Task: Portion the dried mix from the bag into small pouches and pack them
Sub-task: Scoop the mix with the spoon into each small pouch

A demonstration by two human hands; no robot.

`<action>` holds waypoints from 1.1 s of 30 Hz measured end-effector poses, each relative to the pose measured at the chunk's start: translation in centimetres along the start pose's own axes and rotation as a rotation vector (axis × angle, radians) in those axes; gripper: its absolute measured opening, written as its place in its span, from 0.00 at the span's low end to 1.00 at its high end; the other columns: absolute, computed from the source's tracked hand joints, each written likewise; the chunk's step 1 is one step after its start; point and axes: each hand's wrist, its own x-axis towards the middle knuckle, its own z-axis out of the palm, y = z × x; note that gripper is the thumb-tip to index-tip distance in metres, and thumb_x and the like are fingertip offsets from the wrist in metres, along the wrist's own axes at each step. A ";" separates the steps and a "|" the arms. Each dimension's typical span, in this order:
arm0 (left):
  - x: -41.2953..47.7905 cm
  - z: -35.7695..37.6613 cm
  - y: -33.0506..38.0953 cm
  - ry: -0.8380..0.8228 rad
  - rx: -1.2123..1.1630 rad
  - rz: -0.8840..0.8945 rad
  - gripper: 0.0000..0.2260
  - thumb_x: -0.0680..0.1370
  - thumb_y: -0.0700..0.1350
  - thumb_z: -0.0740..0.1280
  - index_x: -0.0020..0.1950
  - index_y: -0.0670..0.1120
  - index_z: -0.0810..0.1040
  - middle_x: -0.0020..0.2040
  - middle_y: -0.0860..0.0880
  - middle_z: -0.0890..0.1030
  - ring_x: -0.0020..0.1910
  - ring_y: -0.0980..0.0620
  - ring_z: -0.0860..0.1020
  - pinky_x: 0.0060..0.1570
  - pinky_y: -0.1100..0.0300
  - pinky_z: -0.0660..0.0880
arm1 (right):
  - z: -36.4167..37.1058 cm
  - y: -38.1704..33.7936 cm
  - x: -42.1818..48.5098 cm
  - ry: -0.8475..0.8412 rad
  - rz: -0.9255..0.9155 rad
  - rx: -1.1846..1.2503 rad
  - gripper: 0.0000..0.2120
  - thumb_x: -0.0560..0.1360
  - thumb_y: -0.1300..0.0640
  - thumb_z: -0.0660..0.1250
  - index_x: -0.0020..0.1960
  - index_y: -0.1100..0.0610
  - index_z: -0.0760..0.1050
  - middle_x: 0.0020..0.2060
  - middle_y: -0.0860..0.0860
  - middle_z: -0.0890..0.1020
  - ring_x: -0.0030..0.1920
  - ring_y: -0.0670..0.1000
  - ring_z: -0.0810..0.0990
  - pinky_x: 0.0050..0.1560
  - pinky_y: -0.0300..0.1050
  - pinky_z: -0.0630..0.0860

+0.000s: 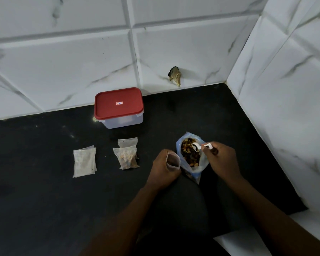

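Black counter (44,200): left grip (163,169) holds pouch (173,160), right grip (220,157) pinches spoon (196,146); red-lidded box (118,108) behind.

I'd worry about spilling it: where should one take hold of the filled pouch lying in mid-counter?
Pinch the filled pouch at its flat far edge, coming from above: the mix lies bunched toward the near end, so lifting there likely keeps it down.

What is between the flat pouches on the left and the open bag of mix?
In the head view: two overlapping pouches, the front one filled, then the left hand gripping an open pouch.
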 end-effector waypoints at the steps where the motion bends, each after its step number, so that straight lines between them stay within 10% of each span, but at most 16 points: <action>1: 0.0 0.0 0.0 -0.006 0.001 -0.012 0.17 0.73 0.41 0.77 0.56 0.56 0.76 0.53 0.53 0.82 0.51 0.57 0.83 0.53 0.51 0.83 | 0.2 0.0 0.1 -0.009 -0.049 -0.038 0.07 0.79 0.54 0.69 0.55 0.54 0.81 0.46 0.45 0.84 0.48 0.42 0.83 0.47 0.38 0.79; 13: 0.8 -0.4 -0.4 -0.130 0.025 -0.082 0.22 0.74 0.41 0.76 0.63 0.54 0.73 0.57 0.54 0.81 0.56 0.61 0.81 0.58 0.59 0.80 | 1.6 -1.6 0.0 -0.080 0.280 0.111 0.04 0.79 0.56 0.69 0.45 0.54 0.80 0.34 0.50 0.83 0.32 0.42 0.83 0.29 0.32 0.74; 21: 0.9 -0.6 -0.8 -0.162 0.006 -0.062 0.23 0.74 0.40 0.76 0.64 0.54 0.74 0.58 0.53 0.81 0.57 0.61 0.81 0.59 0.56 0.80 | 2.0 -3.0 1.2 -0.099 0.704 0.597 0.05 0.78 0.58 0.70 0.47 0.60 0.82 0.36 0.54 0.87 0.36 0.50 0.84 0.40 0.43 0.80; 33: 1.1 -0.3 -0.9 -0.168 0.002 -0.062 0.22 0.74 0.39 0.75 0.64 0.54 0.74 0.57 0.53 0.81 0.55 0.61 0.81 0.58 0.58 0.80 | 1.7 -3.1 1.4 -0.079 0.868 0.868 0.07 0.78 0.62 0.69 0.54 0.63 0.81 0.43 0.58 0.87 0.41 0.52 0.87 0.39 0.43 0.81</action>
